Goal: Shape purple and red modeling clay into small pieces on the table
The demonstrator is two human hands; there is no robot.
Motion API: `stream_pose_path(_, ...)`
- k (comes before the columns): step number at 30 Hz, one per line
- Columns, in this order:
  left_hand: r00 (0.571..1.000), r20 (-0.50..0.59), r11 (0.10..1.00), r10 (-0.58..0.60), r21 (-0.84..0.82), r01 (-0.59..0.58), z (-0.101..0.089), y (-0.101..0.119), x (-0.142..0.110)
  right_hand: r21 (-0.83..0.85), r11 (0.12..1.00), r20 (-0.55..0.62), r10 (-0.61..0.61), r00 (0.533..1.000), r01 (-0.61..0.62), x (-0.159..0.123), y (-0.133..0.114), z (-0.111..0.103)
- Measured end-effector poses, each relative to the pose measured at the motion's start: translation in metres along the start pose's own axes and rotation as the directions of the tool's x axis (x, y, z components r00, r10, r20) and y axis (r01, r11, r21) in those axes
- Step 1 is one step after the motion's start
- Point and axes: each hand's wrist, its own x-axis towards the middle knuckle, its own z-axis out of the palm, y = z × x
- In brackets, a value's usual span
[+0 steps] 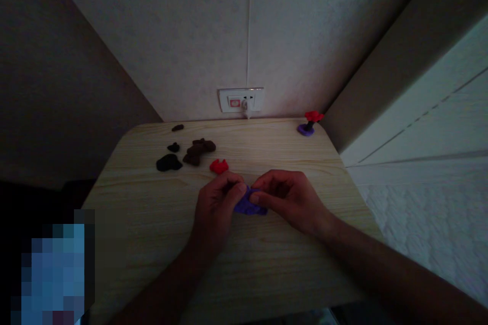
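A lump of purple modelling clay [249,207] is held between both hands over the middle of the table. My left hand [217,205] is closed on its left side, thumb and fingers pressed together. From the right, my right hand [292,198] pinches the clay's upper part between thumb and fingers. Just beyond my left hand lies a piece of red clay [219,166]. Farther left are brown clay pieces [198,150], a black clay lump [168,162] and a smaller black bit [174,147].
A small clay figure with a red top [313,117], dark stem and purple base stands at the table's back right corner. A thin brown piece [177,127] lies at the back left. Behind the wooden table [259,142] is a wall socket [241,100] with a plug in it.
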Motion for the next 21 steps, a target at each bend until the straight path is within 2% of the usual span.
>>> stream_pose_path(6,0.999,-0.045,0.999,0.004,0.049,-0.002,0.006,0.007,0.0,0.116,0.993,0.019,0.035,0.999,-0.037,0.002,-0.004,-0.004)
stream_pose_path(9,0.998,-0.051,0.996,-0.031,0.078,0.035,0.008,0.012,0.0,0.073,0.997,-0.001,0.016,1.0,-0.015,0.0,-0.006,-0.004)
stream_pose_path(14,0.995,0.007,0.989,-0.096,0.115,0.095,0.008,0.016,-0.001,-0.012,0.999,-0.041,-0.041,0.998,0.041,-0.003,-0.008,-0.004)
stream_pose_path(17,0.994,0.025,0.991,-0.103,0.084,0.1,0.008,0.018,-0.001,-0.031,0.999,-0.033,-0.04,0.999,0.039,-0.002,-0.008,-0.005)
stream_pose_path(21,0.993,0.009,0.993,-0.12,0.006,0.12,0.007,0.015,-0.001,0.025,0.999,-0.034,-0.02,0.999,0.02,0.0,-0.006,-0.003)
